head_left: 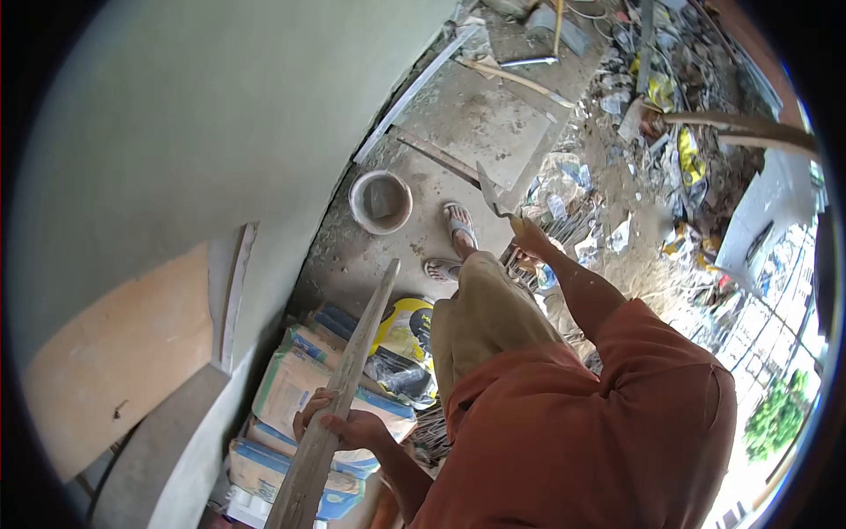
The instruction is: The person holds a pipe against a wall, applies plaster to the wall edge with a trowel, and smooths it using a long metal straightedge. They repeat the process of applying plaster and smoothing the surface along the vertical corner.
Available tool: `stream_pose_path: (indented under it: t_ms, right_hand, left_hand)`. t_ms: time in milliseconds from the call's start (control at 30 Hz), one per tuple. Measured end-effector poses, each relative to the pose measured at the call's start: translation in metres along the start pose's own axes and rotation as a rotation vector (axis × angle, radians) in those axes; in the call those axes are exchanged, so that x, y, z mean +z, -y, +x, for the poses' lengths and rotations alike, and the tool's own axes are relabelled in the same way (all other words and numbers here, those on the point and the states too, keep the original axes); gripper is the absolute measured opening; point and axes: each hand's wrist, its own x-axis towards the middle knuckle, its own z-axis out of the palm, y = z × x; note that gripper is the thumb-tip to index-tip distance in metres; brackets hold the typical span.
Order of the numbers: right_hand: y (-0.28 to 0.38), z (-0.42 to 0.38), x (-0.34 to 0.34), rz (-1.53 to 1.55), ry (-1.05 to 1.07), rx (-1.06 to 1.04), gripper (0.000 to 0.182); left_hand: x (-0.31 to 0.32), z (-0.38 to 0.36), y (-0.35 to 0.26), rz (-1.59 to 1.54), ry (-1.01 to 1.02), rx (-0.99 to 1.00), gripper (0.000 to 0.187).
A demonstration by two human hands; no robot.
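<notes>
My left hand (339,426) is wrapped round a long, pale wooden board (352,357), which slants up from the bottom edge toward the middle of the view. Further right, my right hand (530,240) grips the handle of a pointed trowel (490,192). The trowel's metal blade points away from me, above the concrete floor and near my sandalled feet. A round bucket (381,203) with a greyish inside stands on the floor by the wall, apart from both hands.
Stacked paper sacks (295,379) and a yellow-black bag (407,344) lie below the board. A plastered wall (203,115) runs along the left. Wooden strips (441,160) and a long-handled tool (520,81) lie on the floor. Rubble and litter (617,176) cover the right side.
</notes>
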Motion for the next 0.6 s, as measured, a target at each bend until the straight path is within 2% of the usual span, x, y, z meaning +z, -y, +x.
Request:
stream_pose_path:
  t_ms: [100,200,333,433,467,500,567,600]
  right_hand:
    - [-0.031,-0.015,-0.02,0.162,-0.048,0.062,0.04]
    - [-0.044,-0.055,-0.029,0.325,-0.186,0.0,0.038]
    - [-0.049,-0.113,-0.037,0.622,-0.228,0.069,0.041]
    - [-0.066,-0.143,-0.014,0.871,-0.328,0.056,0.037]
    - [-0.068,-0.152,-0.001,0.971,-0.44,0.007,0.031]
    - [-0.07,-0.162,0.011,0.997,-0.453,0.014,0.031]
    - [-0.073,-0.173,0.021,1.268,-0.444,-0.072,0.029]
    - [-0.072,-0.178,0.022,1.321,-0.416,-0.05,0.029]
  left_hand:
    - [0.033,0.008,-0.023,-0.13,0.166,0.014,0.038]
    - [0.083,0.01,-0.051,-0.285,0.254,0.009,0.044]
    - [0.146,0.018,-0.072,-0.416,0.58,-0.003,0.05]
    - [0.198,0.015,-0.086,-0.502,0.734,0.057,0.048]
    - [0.213,0.012,-0.093,-0.547,0.802,0.029,0.045]
    - [0.228,0.009,-0.1,-0.593,0.874,-0.001,0.043]
    - [0.258,-0.002,-0.118,-0.578,0.952,-0.04,0.043]
    - [0.274,-0.008,-0.123,-0.541,0.983,0.006,0.045]
